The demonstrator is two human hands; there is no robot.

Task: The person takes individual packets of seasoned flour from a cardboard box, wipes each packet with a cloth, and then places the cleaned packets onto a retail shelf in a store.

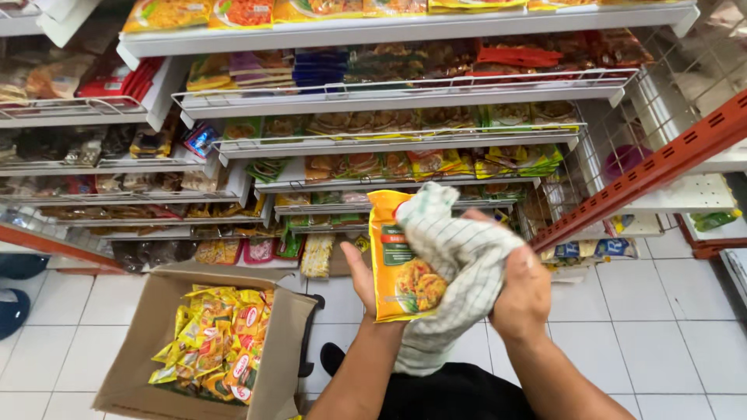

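Cloth (459,264) in my right hand (523,294) presses against the orange noodle packet (398,264) that my left hand (359,281) grips from behind — both closed on what they hold. Wiping works best with flat, even strokes. Shelves (405,97) stand close ahead, an open cardboard box (140,342) sits low left — white floor (669,327) lies open at right.

Bright, even overhead light fills the aisle, glaring off the white floor tiles (646,311) and glossy packets, casting soft shadows under the shelves (389,99), whose lines bow near the edges, slightly blurred.
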